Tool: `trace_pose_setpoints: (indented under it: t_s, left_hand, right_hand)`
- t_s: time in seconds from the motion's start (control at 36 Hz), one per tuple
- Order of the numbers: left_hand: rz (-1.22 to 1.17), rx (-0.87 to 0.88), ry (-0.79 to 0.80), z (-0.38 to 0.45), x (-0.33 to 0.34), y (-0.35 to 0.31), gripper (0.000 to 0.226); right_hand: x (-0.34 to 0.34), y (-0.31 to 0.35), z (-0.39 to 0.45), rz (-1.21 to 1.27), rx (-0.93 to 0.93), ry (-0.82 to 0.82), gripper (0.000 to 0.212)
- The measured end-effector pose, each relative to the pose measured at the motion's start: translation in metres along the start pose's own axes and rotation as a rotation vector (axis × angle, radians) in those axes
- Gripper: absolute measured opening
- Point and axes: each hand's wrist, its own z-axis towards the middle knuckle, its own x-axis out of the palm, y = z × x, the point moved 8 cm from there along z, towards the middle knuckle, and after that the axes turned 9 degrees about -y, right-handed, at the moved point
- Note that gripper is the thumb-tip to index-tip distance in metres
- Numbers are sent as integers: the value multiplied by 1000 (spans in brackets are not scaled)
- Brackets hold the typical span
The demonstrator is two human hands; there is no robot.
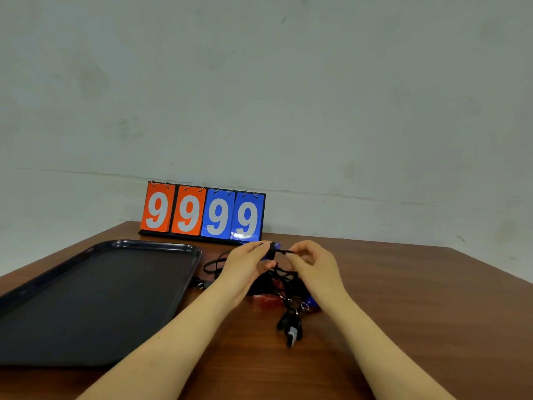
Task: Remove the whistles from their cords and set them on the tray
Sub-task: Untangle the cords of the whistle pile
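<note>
Two hands meet at centre frame: the left hand [248,262] pinches a blue whistle [272,251] while the right hand [310,262] pinches its black cord [285,252]. Unhooking looks under way. Other whistles lie tangled on the bench [403,298] below. Next, seemingly: free it, carry it left to the bare tray [95,295].

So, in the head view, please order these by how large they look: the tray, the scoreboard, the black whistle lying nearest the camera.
Largest to smallest:
1. tray
2. scoreboard, though it stands farther away, so true size is unsure
3. black whistle
</note>
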Motion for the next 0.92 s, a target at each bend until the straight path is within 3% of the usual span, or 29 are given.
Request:
trace_pose_setpoints:
  t_s: [0.11,0.25,0.39,0.67,0.92]
  left_hand:
    - [369,153,-7,1,0,-6,22]
    - [469,196,75,-3,6,-7,19]
    - [434,163,87,-5,8,-4,20]
    - [52,-44,103,-10,12,11,26]
    - [165,-22,74,-9,13,8,18]
  right_hand:
    - [6,11,-6,-87,-165,45,13]
    - [2,5,-4,-1,-54,37,14]
    - [4,0,-2,93,57,75,15]
    - [10,-8,-4,208,202,143,21]
    - [11,-24,-4,380,363,116,12]
